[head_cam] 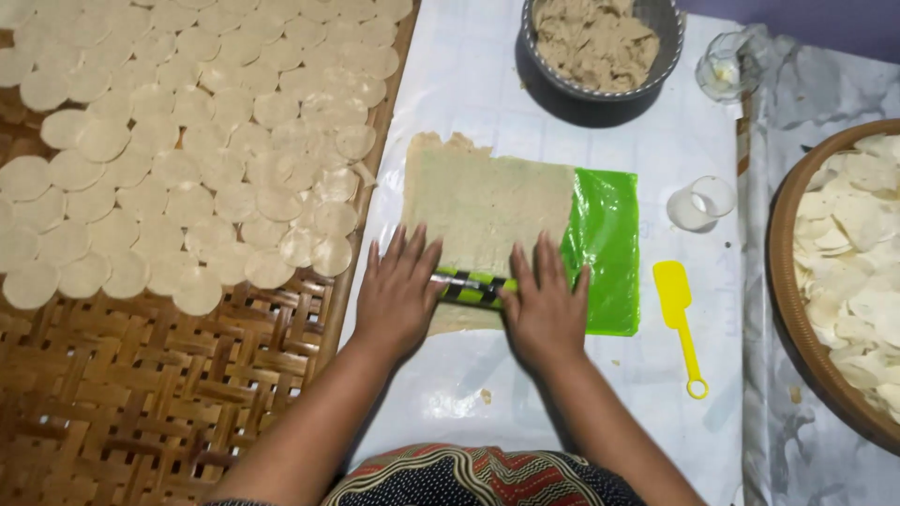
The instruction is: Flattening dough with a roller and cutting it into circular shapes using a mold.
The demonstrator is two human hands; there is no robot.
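Now | left hand point(397, 292), right hand point(544, 306) flat on green-black roller point(472, 287) | dough sheet point(487, 206)

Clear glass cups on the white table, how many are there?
2: one clear glass cup beside the grey dough bowl, another clear glass cup lying above the yellow plastic spatula.

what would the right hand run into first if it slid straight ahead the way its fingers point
The right hand, flat on the green roller, points away from the person. It would first cross the dough sheet and green plastic, then probably the dark bowl, though depth is unclear.
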